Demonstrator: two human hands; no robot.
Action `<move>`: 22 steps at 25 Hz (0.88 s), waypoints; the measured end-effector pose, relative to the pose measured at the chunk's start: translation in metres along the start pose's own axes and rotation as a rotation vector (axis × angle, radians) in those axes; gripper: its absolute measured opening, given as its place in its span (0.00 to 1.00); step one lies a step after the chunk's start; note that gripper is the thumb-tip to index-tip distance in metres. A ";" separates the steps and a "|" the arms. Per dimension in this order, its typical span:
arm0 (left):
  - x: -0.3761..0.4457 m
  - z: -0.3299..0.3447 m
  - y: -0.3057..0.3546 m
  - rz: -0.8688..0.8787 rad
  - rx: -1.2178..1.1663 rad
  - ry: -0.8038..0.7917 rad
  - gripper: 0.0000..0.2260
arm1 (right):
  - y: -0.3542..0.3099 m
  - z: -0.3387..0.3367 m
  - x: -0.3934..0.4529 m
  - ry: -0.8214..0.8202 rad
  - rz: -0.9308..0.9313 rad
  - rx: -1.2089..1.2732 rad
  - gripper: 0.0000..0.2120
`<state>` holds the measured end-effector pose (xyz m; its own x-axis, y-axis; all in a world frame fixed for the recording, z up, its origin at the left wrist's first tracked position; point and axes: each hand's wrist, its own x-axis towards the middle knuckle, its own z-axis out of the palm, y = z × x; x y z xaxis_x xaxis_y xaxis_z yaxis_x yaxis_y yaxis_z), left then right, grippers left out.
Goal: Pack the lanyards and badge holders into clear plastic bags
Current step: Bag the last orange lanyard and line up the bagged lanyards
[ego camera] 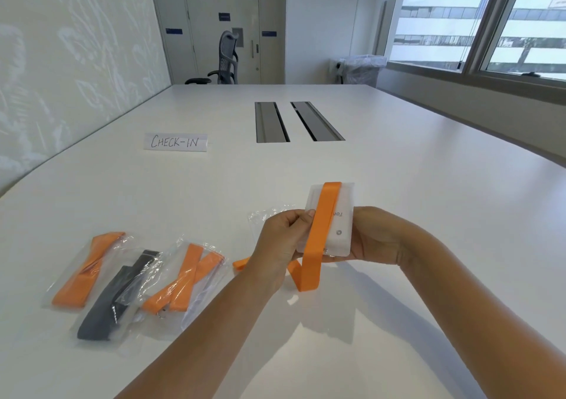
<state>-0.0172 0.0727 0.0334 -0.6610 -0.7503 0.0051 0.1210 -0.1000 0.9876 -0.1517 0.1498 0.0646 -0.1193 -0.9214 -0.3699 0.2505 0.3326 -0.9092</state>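
Three packed bags (131, 285) beside hands

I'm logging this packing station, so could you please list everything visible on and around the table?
Packed bags: three, clear; two hold orange lanyards, one a dark lanyard; near left of table.
Empty bag: one, clear; behind left hand.
Badge holder: one, white; held in both hands.
Orange lanyard: one; draped over holder.
Check-in sign: one, white; left of middle.
Cable hatches: two, grey; table centre.
Office chair: one, grey; far end.
Lined bin: one; by window.
Left hand: pinches holder.
Right hand: grips holder.
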 end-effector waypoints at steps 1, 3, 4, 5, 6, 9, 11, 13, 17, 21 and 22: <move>0.000 0.001 -0.002 -0.007 0.008 0.008 0.07 | 0.003 0.001 0.002 0.047 0.011 -0.079 0.14; 0.001 -0.002 -0.002 0.008 0.003 0.063 0.07 | 0.002 -0.001 0.002 0.211 -0.006 -0.450 0.13; 0.001 -0.002 -0.001 0.020 -0.001 0.106 0.08 | -0.001 -0.003 -0.001 0.267 -0.017 -0.592 0.13; 0.003 -0.003 0.000 0.036 -0.005 0.156 0.08 | -0.006 -0.006 -0.005 0.265 -0.018 -0.637 0.14; 0.004 -0.004 0.001 0.050 -0.011 0.205 0.08 | -0.010 -0.008 -0.009 0.206 0.007 -0.612 0.14; 0.005 -0.007 0.002 0.097 -0.045 0.290 0.09 | -0.009 0.004 -0.014 -0.138 0.162 -0.566 0.16; 0.004 -0.007 0.004 0.150 -0.005 0.313 0.10 | 0.005 0.014 -0.004 -0.272 0.248 -0.485 0.20; 0.002 -0.005 0.007 0.200 0.041 0.329 0.10 | 0.018 0.019 0.009 -0.271 0.309 -0.265 0.27; -0.005 0.002 0.014 0.289 0.141 0.321 0.08 | 0.023 0.022 0.015 -0.288 0.325 0.046 0.29; -0.011 0.007 0.018 0.346 0.172 0.343 0.06 | 0.028 0.036 0.011 -0.186 0.241 0.238 0.14; -0.013 0.009 0.017 0.366 0.190 0.344 0.07 | 0.029 0.037 0.011 -0.099 0.190 0.332 0.13</move>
<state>-0.0132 0.0864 0.0518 -0.3162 -0.8878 0.3344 0.1412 0.3045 0.9420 -0.1102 0.1416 0.0417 0.0482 -0.8700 -0.4907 0.5583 0.4308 -0.7090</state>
